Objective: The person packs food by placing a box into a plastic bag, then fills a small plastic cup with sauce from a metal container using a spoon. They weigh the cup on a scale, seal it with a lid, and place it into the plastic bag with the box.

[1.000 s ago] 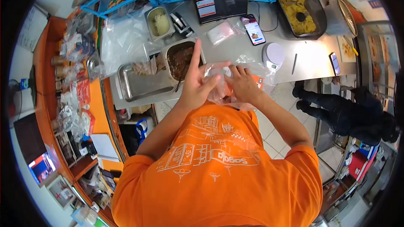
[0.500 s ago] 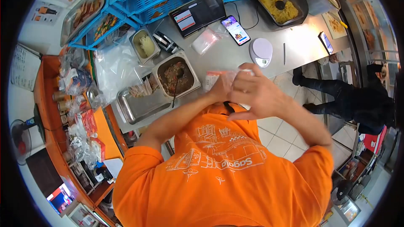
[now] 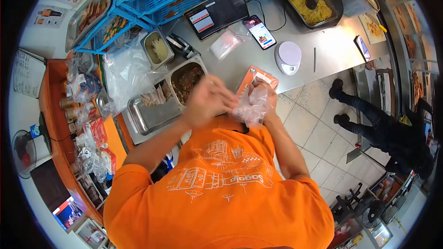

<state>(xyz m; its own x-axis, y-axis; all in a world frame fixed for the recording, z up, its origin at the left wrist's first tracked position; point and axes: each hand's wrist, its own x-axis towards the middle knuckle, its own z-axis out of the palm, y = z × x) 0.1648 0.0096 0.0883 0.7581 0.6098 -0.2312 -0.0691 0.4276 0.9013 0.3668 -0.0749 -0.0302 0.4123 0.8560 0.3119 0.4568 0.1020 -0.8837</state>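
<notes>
My right hand (image 3: 268,90) is closed on crumpled, thin clear plastic (image 3: 253,107), which hangs over its fingers at the counter's front edge. Beneath that hand lies an orange and white packet (image 3: 254,76), partly covered. My left hand (image 3: 207,101) is blurred by motion, its fingers stretched toward the plastic with the tips right at its edge. Behind the left hand, a steel pan of chopped, saucy food (image 3: 183,79) is partly hidden. Left of it sits a long steel tray (image 3: 148,119) with some strips of food at its far end.
On the steel counter are a white scale (image 3: 288,57), a phone (image 3: 260,32), a tablet (image 3: 217,14) and a pan of shredded pale food (image 3: 157,50). A black tray of yellow food (image 3: 314,4) stands behind. A person in dark clothes (image 3: 392,133) is at the right.
My hands have moved apart; the left has swung left over the saucy pan's edge. Clear plastic now shows in the right hand, and the orange packet is more visible.
</notes>
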